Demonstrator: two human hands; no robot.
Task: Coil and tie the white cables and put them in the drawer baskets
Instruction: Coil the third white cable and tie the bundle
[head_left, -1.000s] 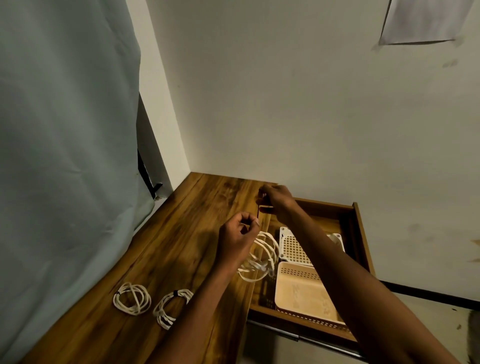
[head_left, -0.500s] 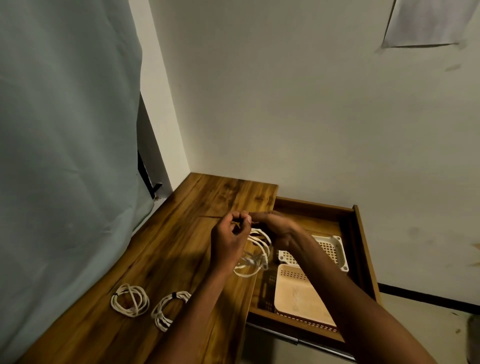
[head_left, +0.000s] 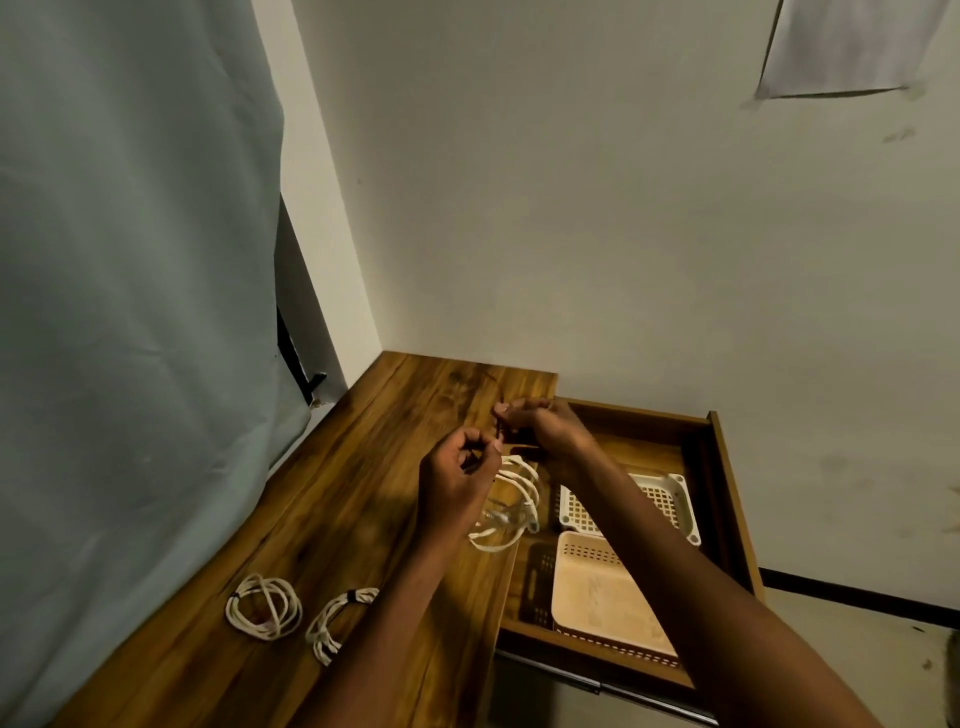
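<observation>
White cable loops (head_left: 511, 501) hang just below the left hand (head_left: 457, 486), between that hand and the open drawer (head_left: 727, 467), over the edge of the wooden surface (head_left: 363, 499). The coil hangs with its plane nearly upright, so its long axis runs downward from the fingers (head_left: 485, 451), which are curled and pinch its top. The right hand (head_left: 543, 426) is a little farther and higher, and its fingers pinch a thin dark strip (head_left: 500, 430), probably the tie; its end stands almost touching the left thumb. I judge that the coming move is to wrap this tie around the top of the coil, so the right hand must come down toward the left one. Two tied coils (head_left: 301, 613) lie on the surface near the person. The white basket (head_left: 675, 499) and the peach basket (head_left: 587, 592) sit in the drawer, just right of the coil. I can read no writing or brand.
</observation>
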